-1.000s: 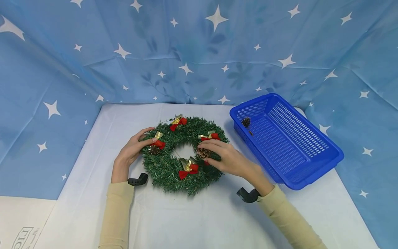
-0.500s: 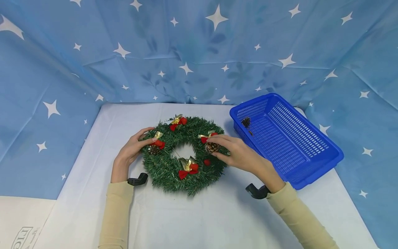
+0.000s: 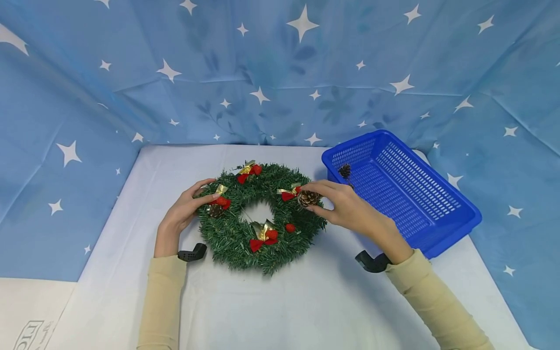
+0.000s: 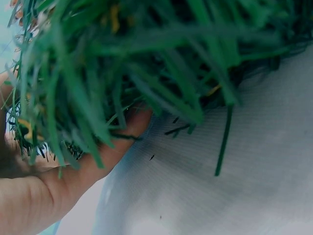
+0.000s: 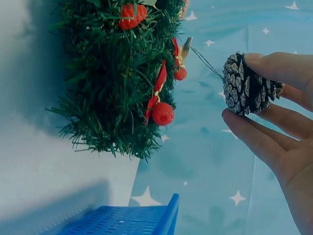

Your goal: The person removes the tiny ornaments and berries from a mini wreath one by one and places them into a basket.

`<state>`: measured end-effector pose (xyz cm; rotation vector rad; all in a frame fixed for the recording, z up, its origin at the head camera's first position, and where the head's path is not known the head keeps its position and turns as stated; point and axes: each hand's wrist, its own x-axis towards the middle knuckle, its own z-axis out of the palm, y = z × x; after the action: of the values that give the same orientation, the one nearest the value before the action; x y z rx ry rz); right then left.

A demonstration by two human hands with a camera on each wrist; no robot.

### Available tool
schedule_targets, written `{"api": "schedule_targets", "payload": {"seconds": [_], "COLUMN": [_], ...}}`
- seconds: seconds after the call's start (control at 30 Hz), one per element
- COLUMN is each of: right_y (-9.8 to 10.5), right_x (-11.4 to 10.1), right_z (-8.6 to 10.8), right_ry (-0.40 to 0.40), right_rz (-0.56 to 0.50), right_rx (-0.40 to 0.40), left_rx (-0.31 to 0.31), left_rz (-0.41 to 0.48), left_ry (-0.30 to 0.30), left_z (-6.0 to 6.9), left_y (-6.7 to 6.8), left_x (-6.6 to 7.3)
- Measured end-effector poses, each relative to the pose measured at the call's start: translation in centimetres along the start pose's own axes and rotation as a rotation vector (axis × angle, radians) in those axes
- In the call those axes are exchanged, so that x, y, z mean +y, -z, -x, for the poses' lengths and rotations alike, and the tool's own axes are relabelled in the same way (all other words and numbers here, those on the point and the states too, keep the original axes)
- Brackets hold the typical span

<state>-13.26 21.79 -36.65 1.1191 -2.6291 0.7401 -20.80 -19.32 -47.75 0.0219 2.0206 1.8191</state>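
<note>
A green wreath [image 3: 236, 253] lies on the white table, decorated with red-and-gold bows, red berries and a pine cone [image 3: 215, 210] at its left. My left hand [image 3: 180, 210] grips the wreath's left edge; in the left wrist view part of the hand [image 4: 93, 171] passes beneath the green strands. Between thumb and fingers, my right hand [image 3: 350, 206] pinches another pine cone [image 3: 308, 198] beside the upper-right bow [image 3: 289, 193]. The right wrist view has this cone [image 5: 244, 88] held off the greenery, a thin silvery string running from it toward a bow.
A blue perforated basket [image 3: 437, 194] stands at right behind my right forearm, with a pine cone [image 3: 344, 170] at its left inner side. Blue star-printed cloth [image 3: 262, 63] rises behind and on both sides of the table.
My right hand has carried its pine cone right and away from me, from the ring's inner edge toward the upper-right bow, uncovering a red berry. My left hand has stayed on the wreath.
</note>
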Motion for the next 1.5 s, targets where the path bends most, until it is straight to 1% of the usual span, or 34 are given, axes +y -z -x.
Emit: {"api": "schedule_targets", "payload": {"seconds": [0.27, 0.37, 0.6, 0.83, 1.2, 1.4, 1.5], "right_y": [0.9, 1.2, 2.2, 3.6, 4.9, 5.5, 5.7], "right_x": [0.7, 1.1, 1.9, 2.8, 5.2, 5.8, 6.1], "right_z": [0.0, 0.1, 0.3, 0.4, 0.4, 0.5, 0.6], "right_ry": [0.003, -0.013, -0.074, -0.172, -0.247, -0.278, -0.32], "right_rz": [-0.019, -0.046, -0.095, -0.14, -0.15, -0.156, -0.163], "right_rx": [0.02, 0.017, -0.009, -0.047, -0.008, -0.001, -0.002], "left_rx": [0.001, 0.003, 0.004, 0.003, -0.002, 0.0, 0.0], "left_rz": [0.001, -0.002, 0.003, 0.01, 0.022, 0.02, 0.019], "left_ry": [0.0, 0.003, 0.004, 0.002, 0.001, 0.0, 0.001], "left_z": [0.0, 0.0, -0.1, -0.1, -0.1, -0.2, -0.2], "left_y": [0.0, 0.0, 0.1, 0.0, 0.0, 0.0, 0.0], "left_x": [0.1, 0.0, -0.1, -0.1, -0.1, -0.1, -0.1]}}
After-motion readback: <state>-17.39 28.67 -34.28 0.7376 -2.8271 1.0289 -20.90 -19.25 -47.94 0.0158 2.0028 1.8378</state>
